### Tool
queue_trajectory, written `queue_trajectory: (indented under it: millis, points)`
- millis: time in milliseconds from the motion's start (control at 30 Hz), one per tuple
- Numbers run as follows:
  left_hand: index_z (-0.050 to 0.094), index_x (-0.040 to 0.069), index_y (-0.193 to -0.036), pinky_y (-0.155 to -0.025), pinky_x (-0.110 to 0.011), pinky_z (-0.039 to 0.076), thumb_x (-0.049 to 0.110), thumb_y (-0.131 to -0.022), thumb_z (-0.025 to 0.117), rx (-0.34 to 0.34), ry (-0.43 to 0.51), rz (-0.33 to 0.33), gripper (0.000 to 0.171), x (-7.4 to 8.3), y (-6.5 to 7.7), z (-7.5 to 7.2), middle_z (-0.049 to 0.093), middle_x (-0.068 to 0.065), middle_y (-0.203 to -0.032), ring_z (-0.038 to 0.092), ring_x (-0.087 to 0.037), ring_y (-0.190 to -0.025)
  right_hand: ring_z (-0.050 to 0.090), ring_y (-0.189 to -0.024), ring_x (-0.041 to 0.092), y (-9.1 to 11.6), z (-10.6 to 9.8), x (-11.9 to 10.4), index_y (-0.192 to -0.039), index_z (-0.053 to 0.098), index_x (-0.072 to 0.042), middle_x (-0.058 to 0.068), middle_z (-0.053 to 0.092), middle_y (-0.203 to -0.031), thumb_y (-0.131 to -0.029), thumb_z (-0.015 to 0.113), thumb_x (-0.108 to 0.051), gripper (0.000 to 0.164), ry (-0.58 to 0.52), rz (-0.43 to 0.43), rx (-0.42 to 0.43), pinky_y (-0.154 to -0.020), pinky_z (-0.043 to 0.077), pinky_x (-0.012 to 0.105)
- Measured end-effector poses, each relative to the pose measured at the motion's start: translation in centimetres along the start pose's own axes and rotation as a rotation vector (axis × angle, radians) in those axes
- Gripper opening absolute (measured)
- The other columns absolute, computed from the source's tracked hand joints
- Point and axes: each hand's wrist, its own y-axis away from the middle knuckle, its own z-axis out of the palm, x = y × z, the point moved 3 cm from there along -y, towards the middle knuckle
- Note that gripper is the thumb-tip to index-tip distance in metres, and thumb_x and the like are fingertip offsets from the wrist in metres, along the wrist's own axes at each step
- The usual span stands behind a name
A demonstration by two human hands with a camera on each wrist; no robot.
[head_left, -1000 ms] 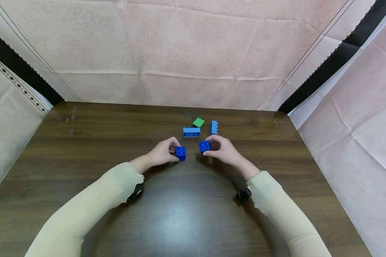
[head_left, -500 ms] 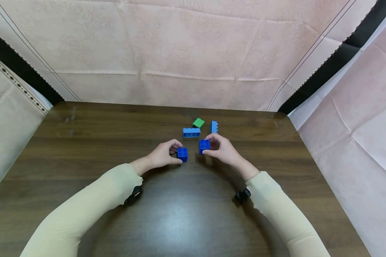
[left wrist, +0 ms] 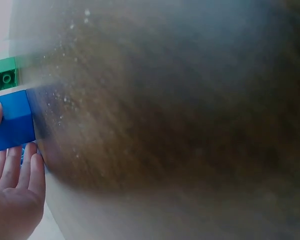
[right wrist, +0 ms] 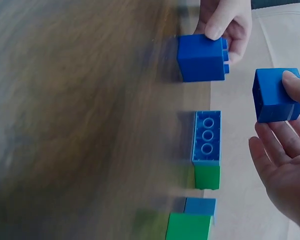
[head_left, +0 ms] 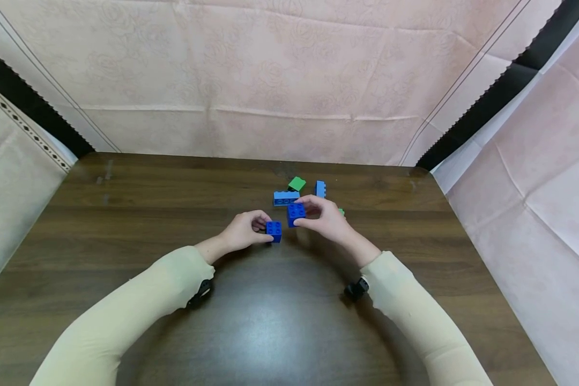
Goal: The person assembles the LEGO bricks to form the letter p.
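My left hand (head_left: 245,230) pinches a dark blue toy building brick (head_left: 273,231) between thumb and fingers, studs facing up, low at the table surface. To its right, my right hand (head_left: 327,219) grips a second dark blue brick (head_left: 296,214). That brick is raised above the table, as the right wrist view shows, its studs also up. A small gap separates both bricks. In the right wrist view, the left hand's brick (right wrist: 201,58) stands opposite the right hand's brick (right wrist: 276,95). The left wrist view catches the left hand (left wrist: 15,195) and a blue brick (left wrist: 12,120) at its edge.
Beyond the hands, a lighter blue brick (head_left: 286,198) lies on its side near a green brick (head_left: 297,184). Another lighter blue brick (head_left: 320,188) lies to their right. A green brick (head_left: 341,212) is mostly hidden behind the right hand. Cloth walls (head_left: 289,86) surround the wooden table (head_left: 260,332).
My right hand has moved left with its brick, towards the left hand's brick. The left hand has shifted slightly right and nearer. A green brick now shows past the right hand.
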Motion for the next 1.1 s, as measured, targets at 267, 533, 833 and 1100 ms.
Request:
queue_trajectory:
  millis: [267, 533, 833, 1100]
  points:
    - [0.060, 0.001, -0.106, -0.088, -0.038, 0.052, 0.011, -0.080, 0.074, -0.011, 0.022, 0.005, 0.031, 0.0, -0.1, 0.0, 0.065, -0.015, -0.102, 0.062, -0.024, -0.094, 0.059, -0.100, 0.024, -0.3, 0.6, -0.9, -0.113, 0.058, -0.012, 0.010, 0.064, -0.108, -0.081, 0.074, -0.024, 0.037, -0.024, -0.002, 0.019, -0.089, 0.050, 0.040]
    - [0.060, 0.000, -0.104, -0.087, -0.037, 0.053, 0.011, -0.079, 0.074, -0.004, 0.026, 0.027, 0.030, 0.0, 0.0, 0.0, 0.065, -0.015, -0.101, 0.062, -0.024, -0.094, 0.059, -0.101, 0.024, -0.8, 1.2, -1.4, -0.114, 0.057, -0.010, 0.011, 0.064, -0.110, -0.082, 0.072, -0.023, 0.038, -0.062, -0.030, 0.008, -0.091, 0.050, 0.041]
    - [0.059, 0.001, -0.104, -0.089, -0.038, 0.052, 0.011, -0.079, 0.074, -0.001, 0.020, 0.030, 0.032, 0.0, -0.1, 0.0, 0.064, -0.015, -0.103, 0.061, -0.025, -0.097, 0.062, -0.099, 0.022, -1.5, 2.2, -0.9, -0.112, 0.058, -0.008, 0.011, 0.066, -0.106, -0.079, 0.075, -0.021, 0.039, -0.004, -0.035, 0.009, -0.091, 0.051, 0.039]
    - [0.058, -0.001, -0.104, -0.090, -0.039, 0.051, 0.011, -0.079, 0.074, 0.003, 0.007, 0.036, 0.032, 0.0, -0.3, 0.0, 0.064, -0.016, -0.104, 0.061, -0.026, -0.098, 0.063, -0.098, 0.023, -1.7, 3.2, -0.6, -0.110, 0.059, -0.005, 0.012, 0.067, -0.104, -0.080, 0.075, -0.018, 0.036, 0.034, -0.051, -0.028, -0.091, 0.051, 0.038]
